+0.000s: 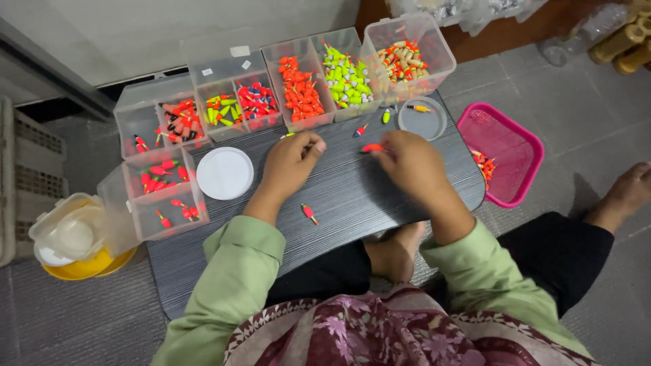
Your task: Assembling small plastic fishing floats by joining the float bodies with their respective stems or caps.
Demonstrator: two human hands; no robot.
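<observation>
Dark low table [339, 196] carries clear sorting boxes [298, 88] at twelve o'clock; the right hand [407, 163] pinches an orange float [372, 147], the left hand [293, 161] rests half curled and empty, so better keep the pinch light

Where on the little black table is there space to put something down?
The widest bare patch of the table lies between the left hand and right hand, down to the near edge, with only one loose red float there. The far edge is crowded with clear bins; the white lid fills the left.
</observation>
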